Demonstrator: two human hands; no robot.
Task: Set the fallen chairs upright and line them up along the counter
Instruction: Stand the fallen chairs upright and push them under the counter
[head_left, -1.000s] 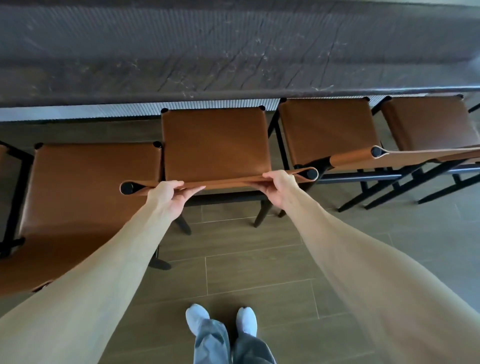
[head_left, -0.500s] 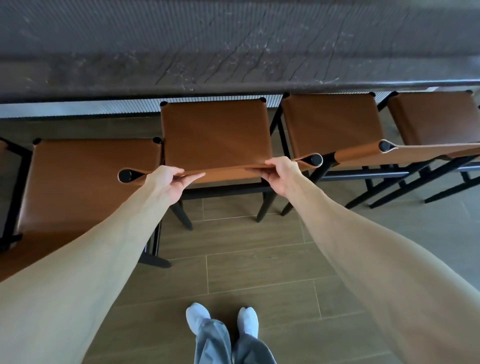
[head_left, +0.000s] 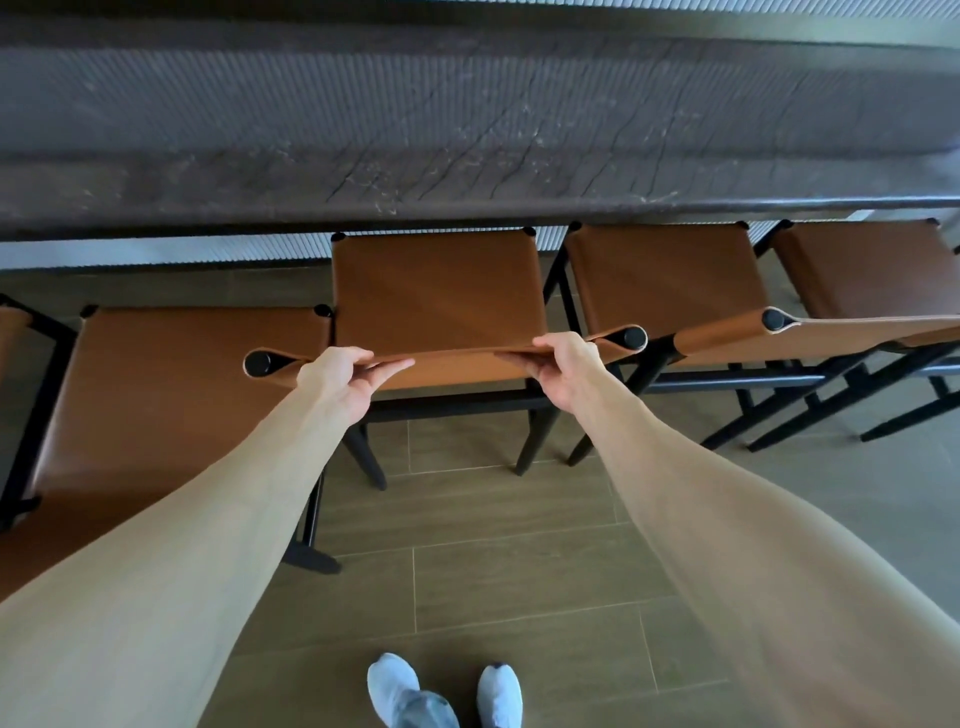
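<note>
A brown leather chair (head_left: 439, 291) with black legs stands upright in front of me, its seat reaching under the dark counter (head_left: 467, 156). My left hand (head_left: 345, 376) and my right hand (head_left: 563, 366) both grip the top edge of its leather backrest (head_left: 457, 356), one near each end. Two more upright chairs (head_left: 660, 280) (head_left: 872, 270) stand to its right along the counter. Another chair (head_left: 171, 384) stands to the left, set farther back from the counter than the one I hold.
The counter runs across the whole view with a ribbed pale panel (head_left: 156, 252) below its edge. Wood-look floor tiles (head_left: 519, 571) lie between me and the chairs. My feet (head_left: 447, 691) in light shoes stand behind the held chair.
The held chair has slid forward toward the counter, its seat now reaching under the counter edge. Both hands stay on the backrest.
</note>
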